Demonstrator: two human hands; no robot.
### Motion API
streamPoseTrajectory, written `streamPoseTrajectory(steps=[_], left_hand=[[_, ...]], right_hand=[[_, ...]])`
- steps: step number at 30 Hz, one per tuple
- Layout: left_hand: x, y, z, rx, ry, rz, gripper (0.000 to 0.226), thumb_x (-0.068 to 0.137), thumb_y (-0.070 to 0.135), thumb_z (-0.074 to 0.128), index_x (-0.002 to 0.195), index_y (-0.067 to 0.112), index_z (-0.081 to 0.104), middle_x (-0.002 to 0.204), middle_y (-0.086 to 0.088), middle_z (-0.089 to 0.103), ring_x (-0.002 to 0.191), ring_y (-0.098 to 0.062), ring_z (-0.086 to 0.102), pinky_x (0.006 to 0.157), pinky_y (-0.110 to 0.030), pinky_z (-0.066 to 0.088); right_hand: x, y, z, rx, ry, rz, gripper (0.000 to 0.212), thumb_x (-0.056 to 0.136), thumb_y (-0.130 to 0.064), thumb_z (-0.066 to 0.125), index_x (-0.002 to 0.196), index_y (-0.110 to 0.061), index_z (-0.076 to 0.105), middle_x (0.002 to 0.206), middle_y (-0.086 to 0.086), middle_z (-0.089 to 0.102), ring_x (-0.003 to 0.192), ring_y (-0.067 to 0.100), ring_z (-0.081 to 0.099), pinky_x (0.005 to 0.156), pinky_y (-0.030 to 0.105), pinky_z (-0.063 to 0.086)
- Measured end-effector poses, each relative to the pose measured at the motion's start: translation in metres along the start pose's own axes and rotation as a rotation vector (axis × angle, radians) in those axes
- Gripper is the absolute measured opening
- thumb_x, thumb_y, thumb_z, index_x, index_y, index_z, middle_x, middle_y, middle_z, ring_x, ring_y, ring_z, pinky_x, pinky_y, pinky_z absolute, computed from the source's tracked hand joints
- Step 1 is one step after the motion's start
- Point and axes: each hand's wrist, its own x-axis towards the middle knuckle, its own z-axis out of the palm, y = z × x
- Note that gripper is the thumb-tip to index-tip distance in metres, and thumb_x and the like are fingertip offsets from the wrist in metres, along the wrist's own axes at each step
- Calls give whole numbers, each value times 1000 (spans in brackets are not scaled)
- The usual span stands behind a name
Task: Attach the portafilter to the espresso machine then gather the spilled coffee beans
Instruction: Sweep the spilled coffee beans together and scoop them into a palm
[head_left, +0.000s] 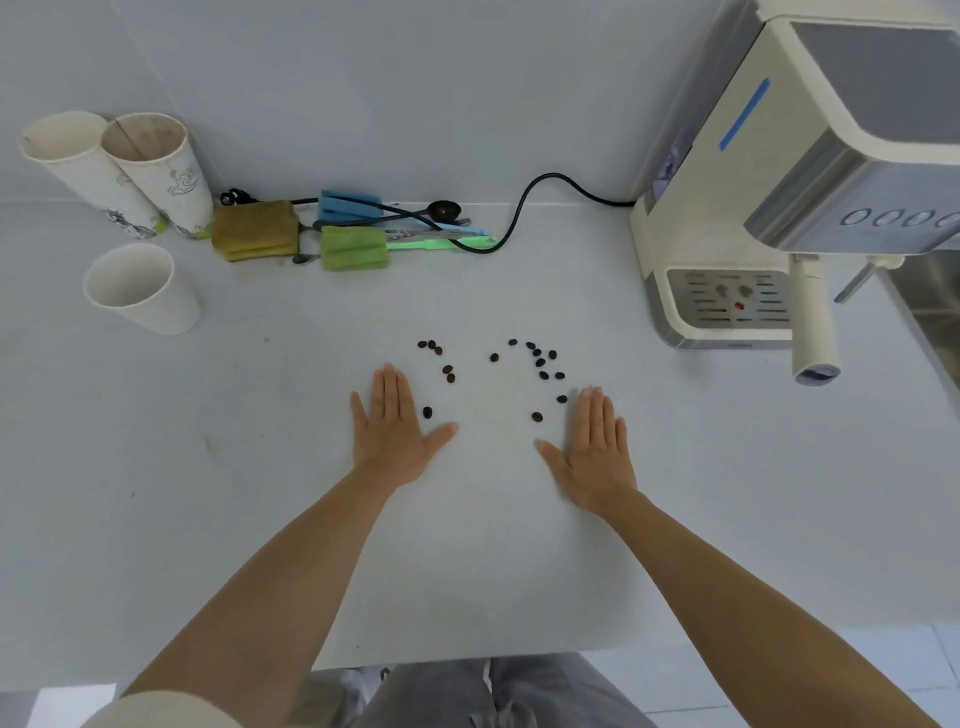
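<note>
Several dark coffee beans (540, 361) lie scattered on the white counter (260, 467) in a loose arc between my hands. My left hand (395, 431) rests flat and palm down at the left of the beans, holding nothing. At the right of the beans my right hand (592, 452) also lies flat and empty, its fingertips close to one bean. The cream espresso machine (779, 182) stands at the right, and the portafilter's cream handle (813, 322) sticks out from under its head toward me.
Three paper cups stand at the left, the nearest paper cup (137, 288) alone. Sponges (254, 228), brushes and a black scoop (444, 210) lie along the back wall. The machine's black cable (524, 208) loops across them. The counter's front edge is near my body.
</note>
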Motion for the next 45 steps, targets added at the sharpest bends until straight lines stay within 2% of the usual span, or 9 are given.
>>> streamPoseTrajectory(steps=[8,14,22,24,28,33,36,38,45], left_hand=[[35,3,-17,38,19,27,96,85,68,21,144,1,-16,155,-12,-21,143,-21,-20,117,-49,-10],[58,3,-25,115,48,131,94,85,69,19,145,6,-13,156,-9,-21,144,-20,-20,116,-49,-8],[66,3,-29,171,76,290,85,86,67,22,147,18,-11,156,-8,-20,144,-20,-18,116,-47,-10],[61,0,-26,169,90,332,85,83,70,18,147,21,-9,156,-8,-19,144,-20,-16,116,-47,-10],[55,4,-24,176,78,401,108,57,85,-10,147,25,-9,157,-8,-17,145,-20,-14,116,-47,-8],[19,-2,-20,167,115,405,90,79,75,13,147,22,-11,157,-8,-18,145,-20,-15,116,-46,-10],[18,-2,-14,156,129,428,107,57,82,-18,144,21,-16,157,-8,-16,145,-21,-14,116,-46,-9],[17,-1,-10,141,120,431,115,47,79,-30,144,20,-16,157,-8,-15,145,-22,-12,116,-45,-9],[8,-6,4,116,86,427,103,46,79,-33,132,24,-27,157,-8,-15,145,-21,-14,116,-44,-10]], right_hand=[[38,-21,-10,-37,-11,-53,84,94,-56,22,142,-7,-25,154,10,-25,142,21,-22,116,35,-13],[63,-31,-20,-84,-12,-124,81,95,-55,22,140,-8,-26,155,7,-24,143,20,-22,117,33,-12],[83,-51,-26,-172,-48,-336,77,96,-52,21,144,-8,-20,155,5,-22,143,18,-20,115,31,-13],[81,-58,-25,-196,-60,-412,77,93,-56,16,142,-10,-22,154,1,-24,143,17,-20,114,30,-15],[80,-65,-20,-187,-46,-485,82,64,-66,-15,130,-20,-27,140,-11,-30,139,12,-24,111,29,-17],[55,-72,-10,-216,-26,-586,78,72,-70,-15,131,-20,-26,149,-9,-25,142,16,-20,111,29,-17],[53,-70,-10,-174,-32,-583,82,66,-67,-18,132,-19,-25,142,-13,-27,139,10,-24,111,28,-17],[49,-71,-9,-167,-45,-589,83,63,-63,-19,132,-19,-24,138,-14,-27,132,5,-26,111,27,-17],[40,-69,5,-167,-77,-585,94,65,-63,-17,144,-12,-15,157,-1,-14,131,4,-26,111,27,-17]])
